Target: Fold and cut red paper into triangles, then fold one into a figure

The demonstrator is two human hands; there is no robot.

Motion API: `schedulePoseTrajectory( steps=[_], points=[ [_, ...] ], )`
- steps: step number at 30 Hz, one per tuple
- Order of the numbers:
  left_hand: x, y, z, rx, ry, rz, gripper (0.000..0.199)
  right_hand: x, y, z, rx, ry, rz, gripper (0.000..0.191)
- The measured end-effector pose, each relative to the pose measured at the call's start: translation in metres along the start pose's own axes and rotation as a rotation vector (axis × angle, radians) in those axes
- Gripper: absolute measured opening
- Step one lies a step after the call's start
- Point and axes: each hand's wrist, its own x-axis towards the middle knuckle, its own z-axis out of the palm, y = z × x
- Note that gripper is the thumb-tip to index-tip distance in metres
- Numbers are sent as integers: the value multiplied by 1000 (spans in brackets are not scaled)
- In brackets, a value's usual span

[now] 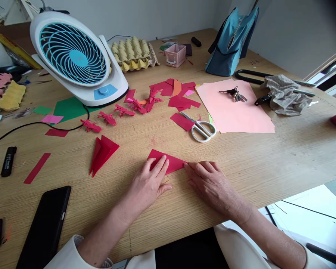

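In the head-camera view, a person's two bare hands work at the near edge of a wooden table (282,157). Between them, flat on the tabletop in the lower middle, lies a folded red paper triangle (173,164). The left hand (149,181) is spread loosely, palm down, its index and middle fingers lying on the triangle's left part and its thumb stretched out over the wood. The right hand (212,186) is half curled, its fingertips touching the triangle's right corner; whether they pinch the paper or only press it, I cannot tell.

Left of the triangle stands a larger folded red piece with pointed flaps (104,153). Behind it, a row of small folded red figures (107,118) runs toward a scatter of cut red paper (182,101). White-handled scissors (201,127) lie beyond the hands, their blades over a red rectangle, just beside a stack of pale pink sheets (235,116) that bears a bunch of keys (235,93).

At the lower left are a black smartphone (44,228), a red paper strip (37,169) and a black marker (9,161). Farther back are a white and blue fan (75,56), egg cartons (131,52), a small pink basket (175,56) and a blue bag (222,61).
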Motion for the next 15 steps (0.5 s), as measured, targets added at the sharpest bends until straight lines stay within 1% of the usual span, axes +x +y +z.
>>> schedulePoseTrajectory(
  steps=[6, 12, 15],
  points=[
    [0, 0, 1, -37, 30, 7, 65, 5, -1, -4, -20, -12, -8, 35],
    [1, 5, -6, 0, -2, -9, 61, 10, -5, -5, -39, -13, -54, 19],
    [1, 6, -9, 3, 1, -23, 62, 10, -5, -4, -54, 3, -74, 22]
  ],
)
